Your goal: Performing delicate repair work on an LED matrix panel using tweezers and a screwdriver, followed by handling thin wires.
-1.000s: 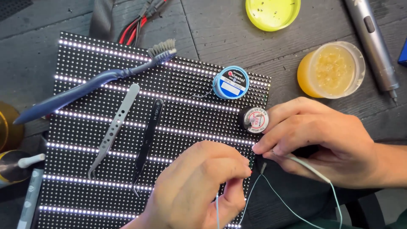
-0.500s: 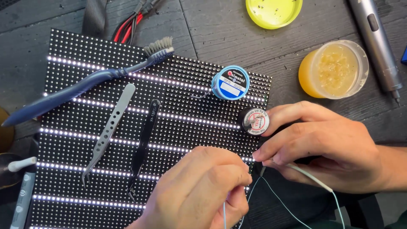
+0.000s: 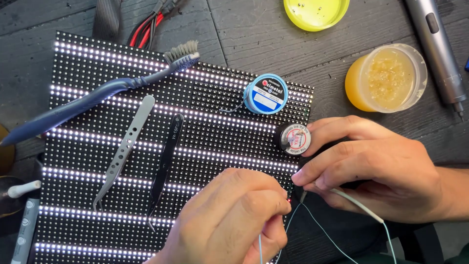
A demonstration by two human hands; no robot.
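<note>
While both hands have closed in at the panel [image 3: 146,161] right edge since the earlier frames, the left hand [image 3: 234,220] now pinches a thin wire [image 3: 312,222]; the right hand [image 3: 371,166] pinches a probe [image 3: 351,200] beside it. Spools [image 3: 265,94] and tweezers [image 3: 122,151] crowd the panel; open room lies below right.

A single view is given, taken from the head and aimed steeply down at the dark counter [image 3: 254,39]. The lit LED panel [image 3: 205,142] is seen close up, filling most of the frame, with both hands cropped at the lower edge.
</note>
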